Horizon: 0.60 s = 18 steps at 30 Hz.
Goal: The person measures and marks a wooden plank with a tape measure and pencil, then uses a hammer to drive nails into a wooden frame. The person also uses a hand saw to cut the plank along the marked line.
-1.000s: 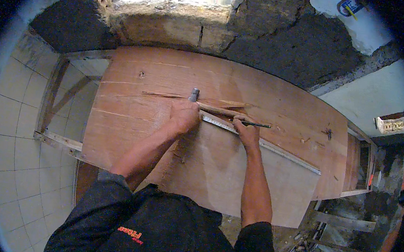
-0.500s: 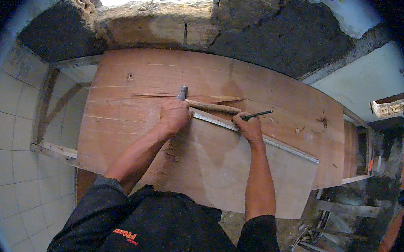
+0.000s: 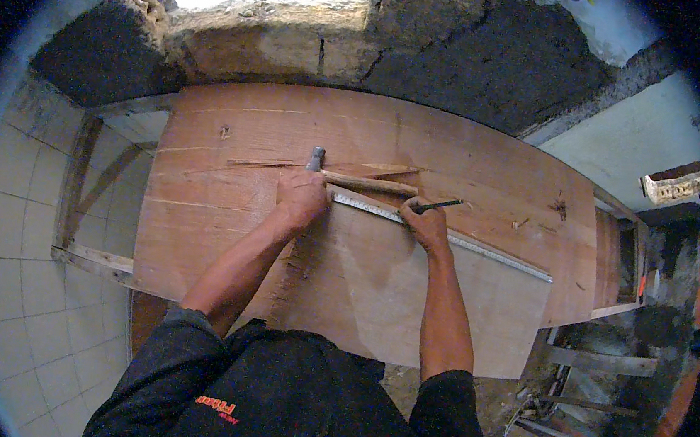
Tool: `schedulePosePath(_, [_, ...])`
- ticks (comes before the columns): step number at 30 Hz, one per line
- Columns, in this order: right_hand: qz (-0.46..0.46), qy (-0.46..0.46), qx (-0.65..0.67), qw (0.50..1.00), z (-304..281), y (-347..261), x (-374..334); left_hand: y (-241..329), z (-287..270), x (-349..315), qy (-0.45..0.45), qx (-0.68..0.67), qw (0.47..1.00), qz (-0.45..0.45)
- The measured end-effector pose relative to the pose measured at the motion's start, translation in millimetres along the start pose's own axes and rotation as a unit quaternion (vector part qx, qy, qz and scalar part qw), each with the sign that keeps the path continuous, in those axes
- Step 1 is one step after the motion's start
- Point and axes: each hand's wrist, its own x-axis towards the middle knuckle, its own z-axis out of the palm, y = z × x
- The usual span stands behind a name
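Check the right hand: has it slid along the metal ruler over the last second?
Cannot tell: the right hand with the pencil sits at about the same spot against the ruler.

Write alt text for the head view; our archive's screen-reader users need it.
Seen from above, a person's left hand presses a long metal ruler flat on a plywood sheet while the right hand holds a pencil at its edge. A hammer lies just beyond, on a wooden workbench below a rough wall.

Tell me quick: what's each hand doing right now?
Left hand: pressed flat on the metal ruler, holding it down on the plywood sheet.
Right hand: closed on a pencil.
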Motion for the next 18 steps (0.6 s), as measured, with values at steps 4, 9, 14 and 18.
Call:
schedulePosePath(4, [0.018,-0.031,-0.010,0.999,0,4,2,-1,2,1,0.003,0.003,1.000,0.006])
schedulePosePath(9, [-0.022,0.004,-0.002,1.000,4,9,2,-5,6,1,0.036,-0.001,0.999,0.030])
schedulePosePath(14, [-0.018,0.003,-0.008,1.000,6,11,3,-5,6,1,0.022,-0.009,1.000,0.014])
schedulePosePath(18, [0.001,-0.004,0.026,1.000,6,11,-1,-5,9,-1,0.055,-0.022,0.998,0.010])
